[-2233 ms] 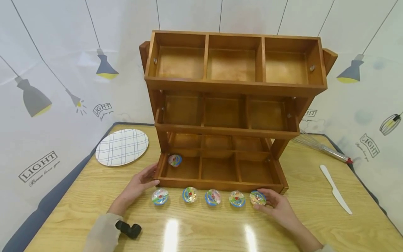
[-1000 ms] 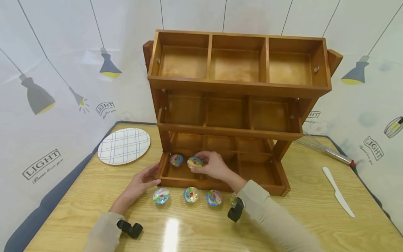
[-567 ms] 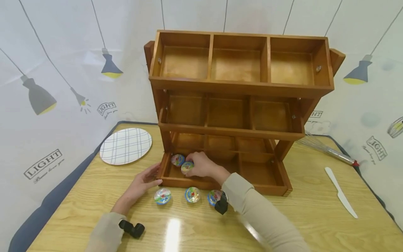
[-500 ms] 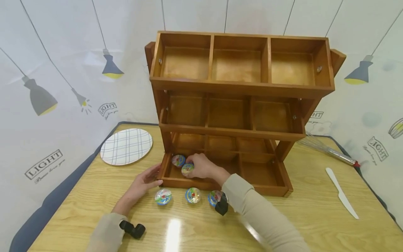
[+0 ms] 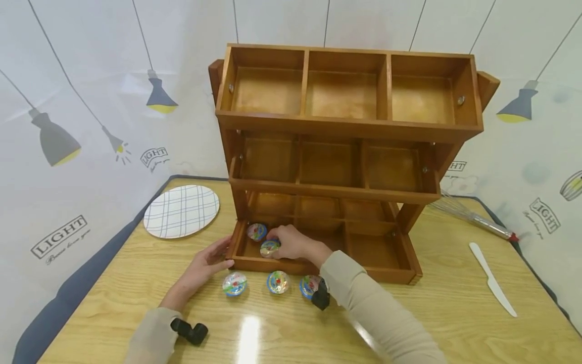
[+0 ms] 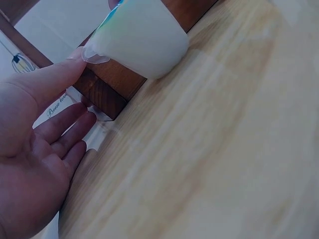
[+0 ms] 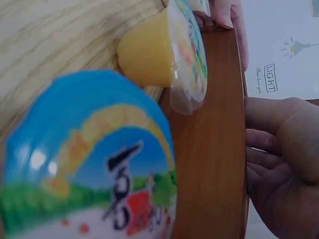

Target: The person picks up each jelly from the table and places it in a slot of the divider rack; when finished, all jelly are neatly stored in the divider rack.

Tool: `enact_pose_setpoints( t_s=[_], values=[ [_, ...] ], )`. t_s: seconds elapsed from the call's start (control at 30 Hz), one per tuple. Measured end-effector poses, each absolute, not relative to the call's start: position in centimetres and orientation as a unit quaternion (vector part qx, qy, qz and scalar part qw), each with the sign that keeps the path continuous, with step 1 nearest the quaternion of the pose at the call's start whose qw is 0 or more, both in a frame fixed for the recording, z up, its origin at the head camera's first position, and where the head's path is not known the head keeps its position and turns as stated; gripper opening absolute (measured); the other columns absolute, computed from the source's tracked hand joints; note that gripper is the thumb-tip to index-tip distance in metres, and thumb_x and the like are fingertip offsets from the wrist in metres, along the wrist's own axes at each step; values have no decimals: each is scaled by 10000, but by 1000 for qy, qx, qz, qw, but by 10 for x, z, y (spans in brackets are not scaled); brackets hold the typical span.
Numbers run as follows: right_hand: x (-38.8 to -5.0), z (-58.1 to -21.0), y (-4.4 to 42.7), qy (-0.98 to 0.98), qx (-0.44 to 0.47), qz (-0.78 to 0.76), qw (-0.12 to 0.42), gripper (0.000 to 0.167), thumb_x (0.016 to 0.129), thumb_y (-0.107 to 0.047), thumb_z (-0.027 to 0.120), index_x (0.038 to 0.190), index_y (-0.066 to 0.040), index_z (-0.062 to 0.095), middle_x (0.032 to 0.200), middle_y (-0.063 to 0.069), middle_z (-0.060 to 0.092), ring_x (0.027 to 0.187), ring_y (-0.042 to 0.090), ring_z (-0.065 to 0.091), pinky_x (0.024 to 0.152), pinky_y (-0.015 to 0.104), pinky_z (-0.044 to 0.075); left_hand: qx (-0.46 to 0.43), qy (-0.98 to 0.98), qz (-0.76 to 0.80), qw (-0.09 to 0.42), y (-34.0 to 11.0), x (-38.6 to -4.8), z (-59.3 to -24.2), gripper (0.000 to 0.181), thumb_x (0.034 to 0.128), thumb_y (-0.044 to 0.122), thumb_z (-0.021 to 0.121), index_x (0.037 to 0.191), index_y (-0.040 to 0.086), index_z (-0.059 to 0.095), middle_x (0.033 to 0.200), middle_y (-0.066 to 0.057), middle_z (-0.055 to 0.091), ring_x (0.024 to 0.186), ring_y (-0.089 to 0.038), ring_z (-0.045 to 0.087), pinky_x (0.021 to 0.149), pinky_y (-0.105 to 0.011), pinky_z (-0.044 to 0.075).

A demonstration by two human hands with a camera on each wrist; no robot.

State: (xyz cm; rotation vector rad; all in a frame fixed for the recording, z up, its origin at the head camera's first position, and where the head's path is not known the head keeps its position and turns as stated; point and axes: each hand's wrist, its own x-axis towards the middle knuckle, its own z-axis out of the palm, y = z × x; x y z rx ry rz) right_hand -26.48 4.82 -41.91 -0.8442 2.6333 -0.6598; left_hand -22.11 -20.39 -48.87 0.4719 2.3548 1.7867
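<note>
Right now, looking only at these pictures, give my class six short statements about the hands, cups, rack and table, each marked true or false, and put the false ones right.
1. The right hand holds a cup at the bottom tier's left compartment. True.
2. The knife lies on the table. True.
3. The left hand grips that knife. False: it touches the rack at its lower left corner.
4. The plate stands on the top tier. False: it lies on the table, left of the rack.
5. In the head view, three cups show in front of the rack. True.
6. The middle tier holds a cup. False: none shows there.
</note>
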Motion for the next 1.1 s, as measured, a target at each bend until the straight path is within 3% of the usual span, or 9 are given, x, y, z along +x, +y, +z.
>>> enact_pose_setpoints(
  t_s=[0.2,0.5,0.8,1.1],
  values=[
    [-263,-414,51,918,-291,-212,166,519,747,-156,680,1218,-17,513,1190,106,563,1098,240,513,927,319,444,159,787,593,66,-203,-221,-488,644,824,224,623,1375,85,320,1366,-192,390,1107,-56,484,868,-113,409],
    [-258,-408,67,910,-299,-261,116,545,738,-204,713,1214,-23,518,1233,102,543,1162,259,471,990,360,393,170,788,589,58,-201,-221,-490,634,822,213,624,1370,89,330,1351,-191,409,1114,-59,480,884,-117,400],
    [-241,-389,100,838,-272,-463,96,498,736,-172,721,1181,-37,544,1157,146,590,1066,284,547,892,366,477,174,793,581,57,-207,-221,-488,631,830,210,615,1374,83,321,1350,-197,408,1108,-43,479,887,-116,394],
    [-208,-415,166,772,-236,-581,103,463,744,-145,707,1135,54,557,1069,251,607,980,395,573,789,243,519,167,791,586,66,-205,-220,-488,642,821,237,625,1377,128,325,1362,-159,405,1074,52,469,891,-116,393]
  ],
)
